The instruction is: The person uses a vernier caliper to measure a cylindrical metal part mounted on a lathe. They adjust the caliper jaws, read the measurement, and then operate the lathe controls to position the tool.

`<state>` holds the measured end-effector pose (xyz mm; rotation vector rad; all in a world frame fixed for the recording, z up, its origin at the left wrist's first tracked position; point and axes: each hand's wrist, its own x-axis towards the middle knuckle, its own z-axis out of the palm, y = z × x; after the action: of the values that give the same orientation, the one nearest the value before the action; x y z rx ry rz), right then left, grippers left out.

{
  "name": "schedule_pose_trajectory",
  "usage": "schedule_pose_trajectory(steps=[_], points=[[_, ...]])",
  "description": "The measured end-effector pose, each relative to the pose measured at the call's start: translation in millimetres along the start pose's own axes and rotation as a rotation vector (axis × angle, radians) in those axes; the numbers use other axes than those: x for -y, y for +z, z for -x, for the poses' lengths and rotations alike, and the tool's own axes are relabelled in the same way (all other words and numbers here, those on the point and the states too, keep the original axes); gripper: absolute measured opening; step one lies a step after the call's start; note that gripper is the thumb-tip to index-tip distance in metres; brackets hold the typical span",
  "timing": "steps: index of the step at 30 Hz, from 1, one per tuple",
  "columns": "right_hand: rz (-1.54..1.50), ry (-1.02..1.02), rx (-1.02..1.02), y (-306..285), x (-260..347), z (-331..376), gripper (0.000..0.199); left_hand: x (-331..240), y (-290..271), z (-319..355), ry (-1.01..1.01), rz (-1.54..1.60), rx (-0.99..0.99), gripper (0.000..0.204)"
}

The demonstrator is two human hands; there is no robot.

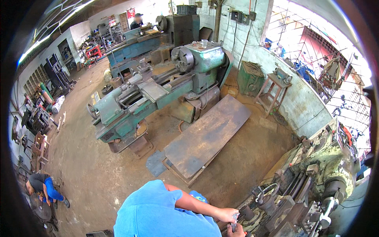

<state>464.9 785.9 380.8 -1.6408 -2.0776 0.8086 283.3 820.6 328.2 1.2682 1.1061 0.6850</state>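
My left arm, in a blue sleeve, reaches across to the lower right. My left hand (226, 215) has its fingers closed around a small silvery metal piece (235, 219). Just below it, my right hand (237, 232) grips the same piece from the near side; the lower edge cuts that hand off. Too little of the piece shows to tell its kind. Both hands are beside a worn, cream-coloured lathe (329, 164) on the right. Its round handwheel (268, 193) stands close to my hands, and its chuck (334, 189) lies farther right.
A large green lathe (138, 104) stands ahead. Between it and me lies a long rusty metal sheet (209, 134). A small wooden stand (274, 89) is by the wall. One person (45, 189) bends at the left; another (136, 21) is at the back.
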Motion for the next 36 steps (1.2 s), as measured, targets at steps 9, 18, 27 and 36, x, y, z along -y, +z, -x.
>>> schedule_pose_trajectory(steps=[9, 18, 27, 36], points=[[-0.034, 0.052, 0.009, 0.5, 5.7, -0.3, 0.034, -7.3, -1.4, -2.2, 0.029, 0.061, -0.106, 0.037], [-0.03, 0.075, -0.062, -9.5, 13.7, 2.6, 0.032, -21.1, -5.3, 4.8, 0.086, 0.09, -0.195, 0.043], [-0.021, 0.17, -0.039, -21.6, 8.8, 0.5, 0.038, -18.0, -9.8, -3.8, 0.072, 0.059, -0.192, 0.039], [0.004, 0.103, -0.046, -2.1, -4.4, 1.2, 0.035, -10.0, -11.4, -3.1, 0.052, -0.043, -0.132, 0.031]])
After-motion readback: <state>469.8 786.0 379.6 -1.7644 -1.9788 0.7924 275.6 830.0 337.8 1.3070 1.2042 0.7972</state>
